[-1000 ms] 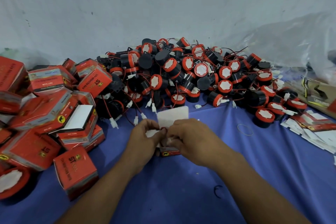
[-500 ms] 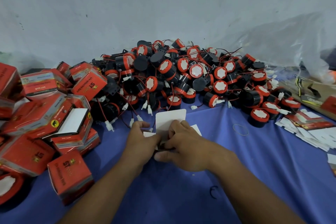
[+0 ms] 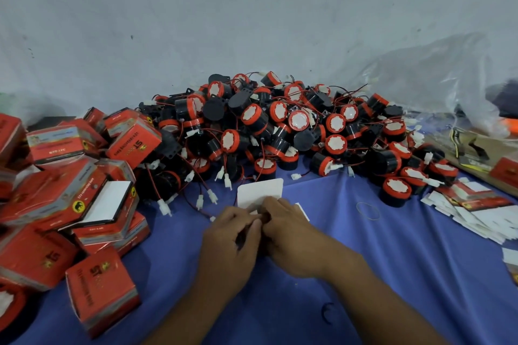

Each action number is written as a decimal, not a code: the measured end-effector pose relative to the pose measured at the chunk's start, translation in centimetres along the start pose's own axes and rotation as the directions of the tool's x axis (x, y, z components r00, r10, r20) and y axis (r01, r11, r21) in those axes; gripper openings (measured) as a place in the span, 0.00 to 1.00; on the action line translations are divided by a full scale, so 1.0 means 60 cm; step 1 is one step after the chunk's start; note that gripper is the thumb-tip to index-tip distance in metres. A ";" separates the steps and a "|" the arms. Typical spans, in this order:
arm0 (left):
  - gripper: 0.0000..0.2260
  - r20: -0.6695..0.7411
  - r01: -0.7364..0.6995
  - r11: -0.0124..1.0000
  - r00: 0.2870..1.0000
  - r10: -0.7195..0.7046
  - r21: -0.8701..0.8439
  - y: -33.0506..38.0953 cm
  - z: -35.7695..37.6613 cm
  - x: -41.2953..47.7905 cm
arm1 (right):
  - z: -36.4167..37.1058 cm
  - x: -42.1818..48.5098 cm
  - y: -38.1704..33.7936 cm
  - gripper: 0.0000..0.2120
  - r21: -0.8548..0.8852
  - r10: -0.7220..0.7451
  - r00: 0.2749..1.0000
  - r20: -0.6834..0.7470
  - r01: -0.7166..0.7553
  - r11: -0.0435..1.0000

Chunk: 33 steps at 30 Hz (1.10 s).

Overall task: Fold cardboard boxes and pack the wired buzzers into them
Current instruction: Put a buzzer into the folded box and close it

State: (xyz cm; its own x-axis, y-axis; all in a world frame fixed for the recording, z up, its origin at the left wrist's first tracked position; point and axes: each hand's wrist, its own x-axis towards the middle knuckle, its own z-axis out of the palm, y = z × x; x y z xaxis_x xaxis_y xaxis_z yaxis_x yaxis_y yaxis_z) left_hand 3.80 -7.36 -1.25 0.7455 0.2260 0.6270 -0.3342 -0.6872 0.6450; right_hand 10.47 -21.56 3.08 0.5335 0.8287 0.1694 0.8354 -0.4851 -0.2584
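Hands together, left hand [image 3: 229,237] and right hand [image 3: 293,231] pinching one cardboard box [image 3: 259,192] (white flap raised).

The letters "ST" are printed on the front box [image 3: 102,288] at lower left and (upside down) on the tilted box [image 3: 134,145] at centre left; smaller lines cannot be read.

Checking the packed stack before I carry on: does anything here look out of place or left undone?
One red box in the left pile lies with its flap open, white inside showing, unlike the closed ones around it. A loose rubber band lies alone on the blue cloth.
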 end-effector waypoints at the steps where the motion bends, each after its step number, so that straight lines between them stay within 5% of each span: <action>1: 0.08 0.001 0.013 1.000 1.000 -0.013 0.026 -0.003 0.001 0.001 | 0.003 -0.004 0.003 0.11 0.015 -0.005 0.999 -0.042 0.005 1.000; 6: 0.04 0.022 0.154 0.988 0.988 -0.154 0.002 -0.016 0.007 0.006 | -0.001 -0.035 0.027 0.06 0.257 0.013 0.986 -0.167 0.030 0.966; 9: 0.11 0.040 0.278 0.957 0.960 -0.276 -0.085 -0.024 0.011 0.007 | -0.006 -0.051 0.053 0.12 0.400 0.283 0.874 -0.395 -0.114 0.909; 11: 0.21 0.093 0.408 0.886 0.913 -0.397 -0.220 -0.028 0.010 0.009 | -0.002 -0.049 0.062 0.16 0.580 0.521 0.799 -0.299 -0.282 0.765; 13: 0.28 0.161 0.434 0.842 0.901 -0.403 -0.320 -0.028 0.008 0.011 | 0.006 -0.043 0.060 0.08 0.783 0.605 0.768 -0.211 -0.237 0.575; 16: 0.22 0.249 0.395 0.856 0.912 -0.324 -0.334 -0.028 0.001 0.016 | 0.020 -0.038 0.046 0.13 0.792 0.508 0.812 -0.286 -0.098 0.603; 19: 0.16 0.269 0.394 0.869 0.909 -0.320 -0.300 -0.028 -0.005 0.015 | 0.043 -0.032 0.036 0.04 0.752 0.431 0.861 -0.270 -0.091 0.653; 23: 0.11 0.285 0.405 0.858 0.903 -0.321 -0.315 -0.024 -0.009 0.011 | 0.051 -0.026 0.040 0.22 0.839 0.557 0.811 -0.178 -0.172 0.517; 25: 0.09 0.312 0.397 0.852 0.903 -0.296 -0.342 -0.021 -0.013 0.010 | 0.039 -0.029 0.045 0.26 0.786 0.453 0.855 -0.252 -0.093 0.612; 28: 0.17 0.347 0.383 0.839 0.903 -0.252 -0.387 -0.019 -0.017 0.012 | 0.030 -0.035 0.053 0.20 0.606 0.231 0.941 -0.247 -0.037 0.795; 33: 0.14 0.320 0.377 0.889 0.902 -0.290 -0.258 -0.029 -0.010 0.008 | 0.021 -0.053 0.067 0.24 0.529 0.124 0.992 -0.023 -0.093 0.844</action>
State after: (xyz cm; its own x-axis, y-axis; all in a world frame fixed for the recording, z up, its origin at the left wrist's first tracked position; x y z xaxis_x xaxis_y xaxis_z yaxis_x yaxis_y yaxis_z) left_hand 4.40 -5.63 -1.80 0.9538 0.1824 0.2388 -0.1646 -0.3480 0.9230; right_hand 11.97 -25.80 0.27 0.6355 0.7559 0.1575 0.5854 -0.3387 -0.7366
